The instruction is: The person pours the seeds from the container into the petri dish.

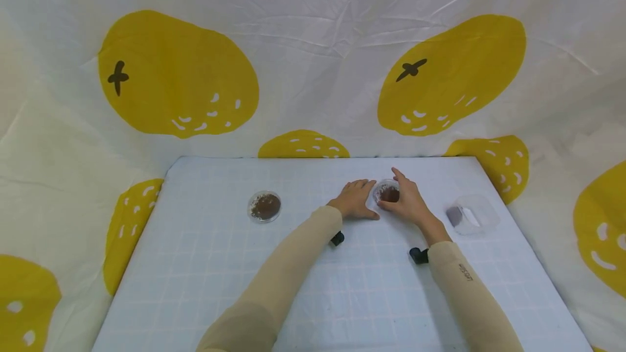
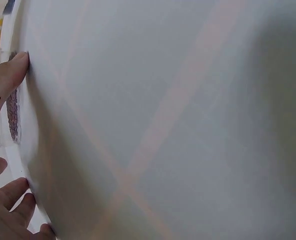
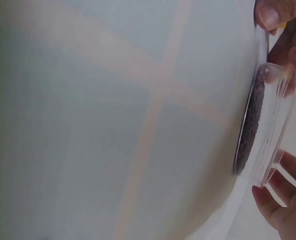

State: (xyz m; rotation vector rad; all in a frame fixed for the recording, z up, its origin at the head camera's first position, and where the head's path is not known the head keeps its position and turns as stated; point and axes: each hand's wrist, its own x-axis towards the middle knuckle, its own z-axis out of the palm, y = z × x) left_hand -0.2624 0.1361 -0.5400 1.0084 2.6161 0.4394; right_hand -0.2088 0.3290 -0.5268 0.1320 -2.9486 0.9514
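Observation:
A clear, shallow petri dish (image 1: 388, 193) with dark brown granules and white bits lies on the table between both hands. My right hand (image 1: 409, 202) holds it by the rim, thumb on the near side and fingers round the right. On its left, my left hand (image 1: 356, 199) lies low with fingers spread and the thumb pointing at the rim. Seen in the left wrist view, that thumb (image 2: 12, 72) overlaps the dish wall, while the other fingers rest near the tabletop. The right wrist view shows clear plastic layers (image 3: 273, 135) above the granules, with fingertips at their edge.
A second petri dish (image 1: 264, 206) with similar brown and white contents sits to the left. At the right stands a clear plastic box (image 1: 481, 215) with a grey item and a white piece inside. A lemon-printed curtain (image 1: 313, 69) hangs behind the checked tabletop (image 1: 210, 265).

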